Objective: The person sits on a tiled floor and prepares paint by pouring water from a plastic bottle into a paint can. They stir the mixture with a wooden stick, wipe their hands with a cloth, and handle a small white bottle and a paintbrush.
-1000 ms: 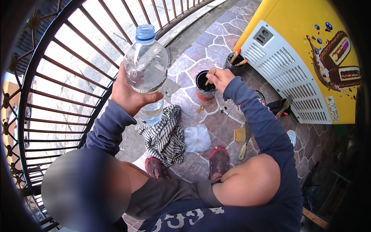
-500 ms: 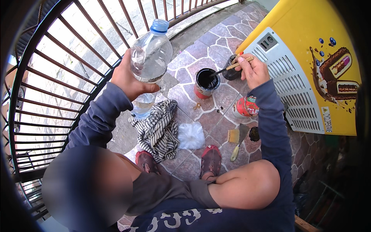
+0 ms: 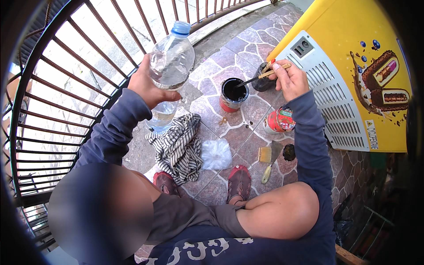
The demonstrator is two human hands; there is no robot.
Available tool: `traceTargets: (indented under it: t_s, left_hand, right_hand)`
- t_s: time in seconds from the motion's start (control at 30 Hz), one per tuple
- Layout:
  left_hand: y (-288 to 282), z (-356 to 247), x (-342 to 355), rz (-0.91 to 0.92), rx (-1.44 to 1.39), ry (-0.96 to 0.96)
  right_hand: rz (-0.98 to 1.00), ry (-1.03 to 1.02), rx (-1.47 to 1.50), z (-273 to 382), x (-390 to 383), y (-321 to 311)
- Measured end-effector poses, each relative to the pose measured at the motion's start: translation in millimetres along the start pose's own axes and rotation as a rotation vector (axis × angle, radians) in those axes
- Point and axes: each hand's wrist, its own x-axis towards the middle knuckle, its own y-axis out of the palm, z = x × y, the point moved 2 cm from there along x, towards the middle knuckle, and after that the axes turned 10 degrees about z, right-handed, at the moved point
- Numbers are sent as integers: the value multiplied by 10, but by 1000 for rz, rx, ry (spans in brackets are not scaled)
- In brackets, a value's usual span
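Observation:
My left hand (image 3: 152, 84) is wrapped round a large clear plastic bottle (image 3: 171, 66) with a blue neck ring and no cap, held upright with some clear liquid low in it. Between the fingers of my right hand (image 3: 289, 79) is a paintbrush (image 3: 267, 75) with a wooden handle. Its dark end reaches into an open can (image 3: 231, 106) of black paint on the floor. Just behind my right fingertips stands a dark container (image 3: 261, 84), partly hidden. A red and white can (image 3: 276, 121) sits nearer, beside my right forearm.
A striped cloth (image 3: 176, 145) and a crumpled clear plastic bag (image 3: 216, 154) lie before my shoes. To their right are a wide brush (image 3: 265, 155), a scraper (image 3: 270, 168) and a black-coated lid (image 3: 289, 153). A metal railing (image 3: 66, 106) curves along the left; a yellow freezer (image 3: 327, 26) stands right.
The whole view has shifted very slightly. Both hands keep their holds, and the brush stays dipped in the can.

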Motion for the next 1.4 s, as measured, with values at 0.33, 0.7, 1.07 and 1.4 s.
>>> traceTargets:
  t_s: [0.33, 0.7, 1.07, 1.4]
  left_hand:
    - [223, 68, 99, 94, 189, -34]
    - [949, 365, 408, 420, 375, -127]
    - [1314, 460, 566, 550, 452, -248]
    - [1403, 461, 609, 622, 545, -323]
  right_hand:
    - [-11, 19, 16, -136, -9, -20]
    - [-53, 64, -36, -635, 54, 240]
    - [-82, -18, -31, -870, 74, 304]
    - [-56, -17, -128, -874, 43, 254]
